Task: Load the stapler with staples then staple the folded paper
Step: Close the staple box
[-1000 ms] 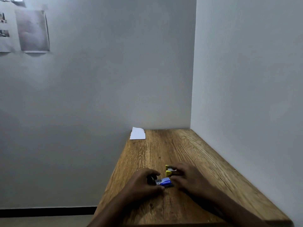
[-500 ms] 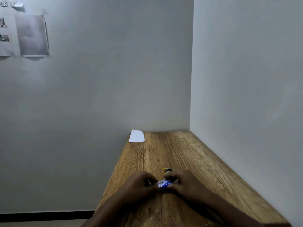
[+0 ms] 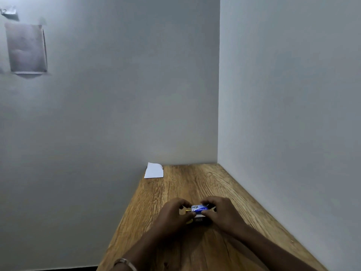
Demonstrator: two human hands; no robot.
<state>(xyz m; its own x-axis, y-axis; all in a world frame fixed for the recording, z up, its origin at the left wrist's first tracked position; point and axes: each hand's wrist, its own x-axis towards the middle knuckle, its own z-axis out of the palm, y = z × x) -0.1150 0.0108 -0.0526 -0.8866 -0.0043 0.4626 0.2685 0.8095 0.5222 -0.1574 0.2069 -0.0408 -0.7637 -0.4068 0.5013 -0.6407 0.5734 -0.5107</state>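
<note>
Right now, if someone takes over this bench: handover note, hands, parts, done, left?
Left hand: fingers curled round one end of the small blue-and-white staple box.
Right hand: pinches the box's other end; the box is held just above the wooden table.
A yellow part, probably the stapler, peeks out between the hands; a dark piece sits under the box, too hidden to identify.
The folded white paper lies at the table's far left corner, untouched.
Done: box in hand. I cannot tell if it is open.
Left: load staples, fetch and staple the paper.
</note>
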